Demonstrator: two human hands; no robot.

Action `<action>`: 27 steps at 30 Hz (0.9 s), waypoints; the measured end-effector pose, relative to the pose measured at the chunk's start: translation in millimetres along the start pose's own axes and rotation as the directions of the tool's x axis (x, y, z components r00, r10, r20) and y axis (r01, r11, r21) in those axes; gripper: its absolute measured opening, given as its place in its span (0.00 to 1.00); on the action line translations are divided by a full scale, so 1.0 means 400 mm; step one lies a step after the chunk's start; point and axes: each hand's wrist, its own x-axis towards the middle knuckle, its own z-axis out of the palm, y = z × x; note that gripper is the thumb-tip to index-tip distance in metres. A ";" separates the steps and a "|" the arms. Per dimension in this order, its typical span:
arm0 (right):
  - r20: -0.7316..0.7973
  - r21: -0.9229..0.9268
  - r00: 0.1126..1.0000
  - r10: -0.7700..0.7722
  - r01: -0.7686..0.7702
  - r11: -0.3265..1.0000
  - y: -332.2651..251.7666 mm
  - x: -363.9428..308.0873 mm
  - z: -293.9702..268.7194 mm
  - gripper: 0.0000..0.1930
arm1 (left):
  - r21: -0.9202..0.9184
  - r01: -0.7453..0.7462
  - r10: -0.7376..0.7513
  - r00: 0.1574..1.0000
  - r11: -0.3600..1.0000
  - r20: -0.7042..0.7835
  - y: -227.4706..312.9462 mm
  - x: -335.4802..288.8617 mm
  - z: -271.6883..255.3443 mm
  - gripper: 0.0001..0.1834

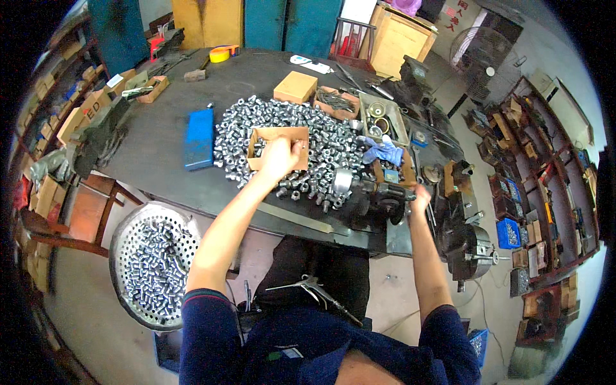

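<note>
My left hand (280, 157) reaches over a small open cardboard box (299, 136). Its fingers are curled in; what they hold, if anything, is hidden. The box sits within a large heap of shiny metal fittings (240, 131) on the dark workbench. At the bench's front edge, my right hand (420, 200) is at the right end of a dark bench-mounted machine (389, 200). Those fingers look closed, but the part they touch is hidden. A round silver metal piece (343, 181) is at the machine's left end, beside the heap.
Blue-and-white gloves (384, 151) lie behind the machine. A blue case (199, 139) lies left of the heap. A perforated metal basin (120, 240) holds more fittings at lower left. An air blow gun (317, 292) is at my lap. A chuck (471, 250) stands at right.
</note>
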 end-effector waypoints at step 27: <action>0.172 0.694 0.854 0.491 -0.459 0.554 -0.126 -0.235 -0.125 0.10 | 0.521 0.146 -0.352 0.879 0.841 0.321 -0.337 -0.629 -0.402 0.09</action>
